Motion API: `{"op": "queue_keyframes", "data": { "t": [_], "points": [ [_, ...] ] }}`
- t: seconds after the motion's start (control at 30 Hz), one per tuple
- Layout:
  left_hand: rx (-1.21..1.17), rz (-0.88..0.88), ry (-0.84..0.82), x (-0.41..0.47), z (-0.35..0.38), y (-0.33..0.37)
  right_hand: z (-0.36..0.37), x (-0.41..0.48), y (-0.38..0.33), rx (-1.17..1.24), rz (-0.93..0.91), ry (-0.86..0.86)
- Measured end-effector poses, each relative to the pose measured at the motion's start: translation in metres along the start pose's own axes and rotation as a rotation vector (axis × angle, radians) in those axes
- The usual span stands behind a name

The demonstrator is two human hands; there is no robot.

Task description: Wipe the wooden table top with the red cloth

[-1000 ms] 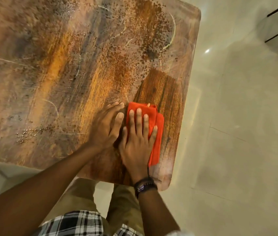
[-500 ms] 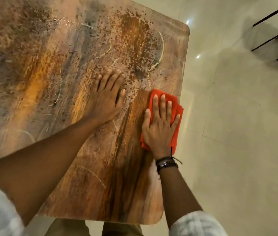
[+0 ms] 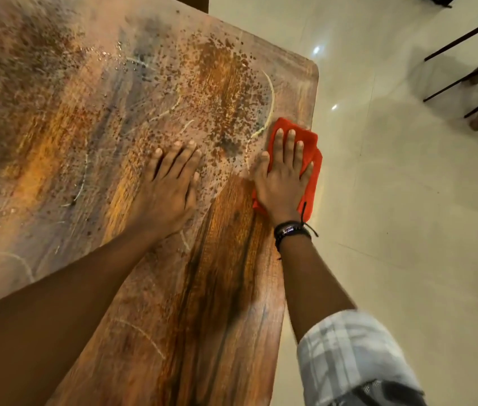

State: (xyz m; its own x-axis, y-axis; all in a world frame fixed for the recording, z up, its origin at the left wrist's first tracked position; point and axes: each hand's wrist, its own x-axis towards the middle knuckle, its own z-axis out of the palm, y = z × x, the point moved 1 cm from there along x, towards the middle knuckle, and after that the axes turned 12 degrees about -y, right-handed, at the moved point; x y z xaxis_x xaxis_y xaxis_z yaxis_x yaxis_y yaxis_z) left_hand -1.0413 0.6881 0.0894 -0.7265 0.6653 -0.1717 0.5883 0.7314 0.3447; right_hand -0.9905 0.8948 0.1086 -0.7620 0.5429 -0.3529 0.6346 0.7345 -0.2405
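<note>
one red cloth lies flat on the wooden table, close to the table's right edge and a little short of its far right corner. the right hand presses down on it with fingers straight and spread, covering most of the cloth, so red shows only past the fingertips and along the outer side. the left hand rests flat on the bare table top, just beside the cloth toward the table's middle, fingers straight and holding nothing. from the cloth toward the table's near edge runs a band of darker, cleaner wood grain; elsewhere the table top carries a pale film with brown specks and curved pale streaks. dark bands circle the right wrist, and a checked sleeve covers the arm above. pale floor tiles lie off the table's right edge, with thin dark bars out beyond its far right corner.
</note>
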Motion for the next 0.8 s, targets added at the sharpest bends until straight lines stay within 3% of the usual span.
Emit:
{"op": "queue_keyframes", "data": {
  "t": [0.23,0.33,0.8],
  "points": [
    [-0.197,-0.037,0.054,-0.001,-0.004,0.000,0.073,-0.152,-0.045,0.010,-0.116,-0.017],
    [-0.270,-0.041,0.081,-0.001,-0.005,0.001,0.082,-0.170,-0.045,-0.049,-0.129,-0.050],
    [-0.387,-0.033,0.078,0.000,-0.004,-0.002,-0.009,0.044,-0.068,0.016,-0.007,-0.054]
  ]
}}
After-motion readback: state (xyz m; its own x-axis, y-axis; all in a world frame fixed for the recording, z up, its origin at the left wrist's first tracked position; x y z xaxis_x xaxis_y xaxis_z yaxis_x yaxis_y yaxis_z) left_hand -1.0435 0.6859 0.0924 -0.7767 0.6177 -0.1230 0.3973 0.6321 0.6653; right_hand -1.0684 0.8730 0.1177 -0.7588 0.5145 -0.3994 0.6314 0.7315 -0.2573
